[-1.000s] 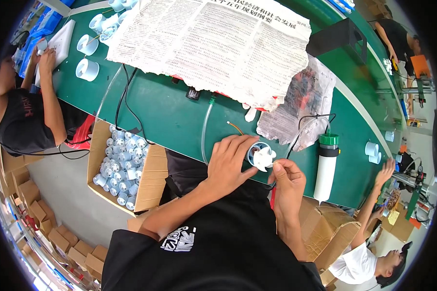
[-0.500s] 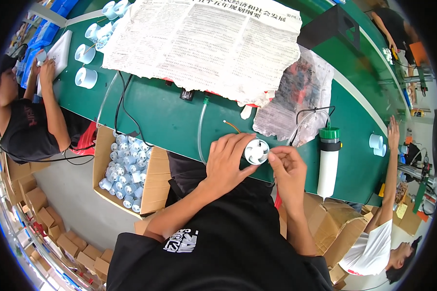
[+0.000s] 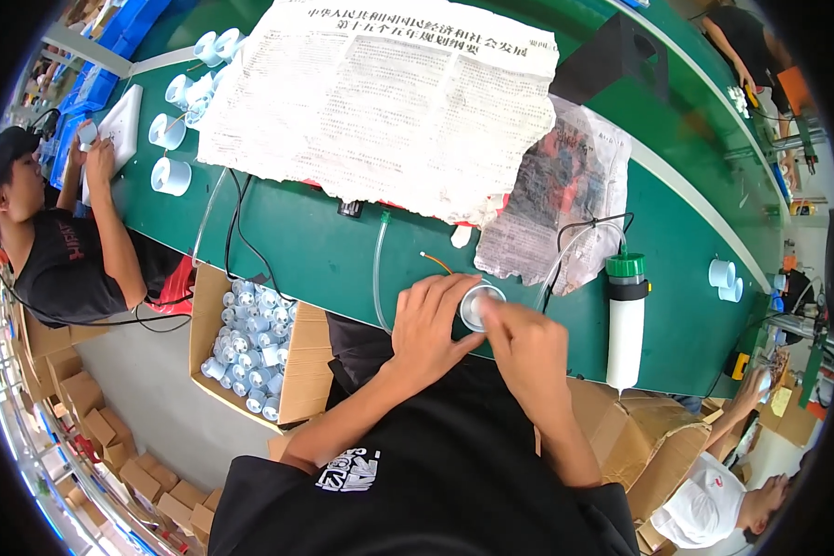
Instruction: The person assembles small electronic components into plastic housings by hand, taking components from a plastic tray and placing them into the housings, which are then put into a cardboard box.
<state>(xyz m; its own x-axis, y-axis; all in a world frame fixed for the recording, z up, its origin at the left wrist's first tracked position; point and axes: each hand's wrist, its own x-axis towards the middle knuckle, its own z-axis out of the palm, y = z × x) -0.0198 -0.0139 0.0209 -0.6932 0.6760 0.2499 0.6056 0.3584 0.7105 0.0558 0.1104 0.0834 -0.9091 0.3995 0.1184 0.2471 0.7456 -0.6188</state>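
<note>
My left hand (image 3: 426, 324) is closed around a small fan in a round pale-blue housing (image 3: 473, 304), held over the near edge of the green table with its round face up. Inside the ring, the blades look smeared into a grey disc. My right hand (image 3: 534, 350) is closed, its fingers curled down at the right side of the fan's opening. Its fingertips are partly hidden, so what they pinch, if anything, cannot be made out. A thin orange wire (image 3: 436, 262) with a white plug sticks out beyond my left fingers.
A newspaper sheet (image 3: 380, 111) covers the table's middle. A white cartridge with a green cap (image 3: 625, 334) lies on the right, its thin hose looping back. Pale-blue housings (image 3: 170, 176) stand far left. An open carton (image 3: 308, 366) of similar parts sits below left. Co-workers are on both sides.
My right hand has turned over and moved left onto the fan's opening. The blades, distinct before, are now blurred. The view has shifted slightly, and the right-hand co-worker's outstretched arm has drawn back.
</note>
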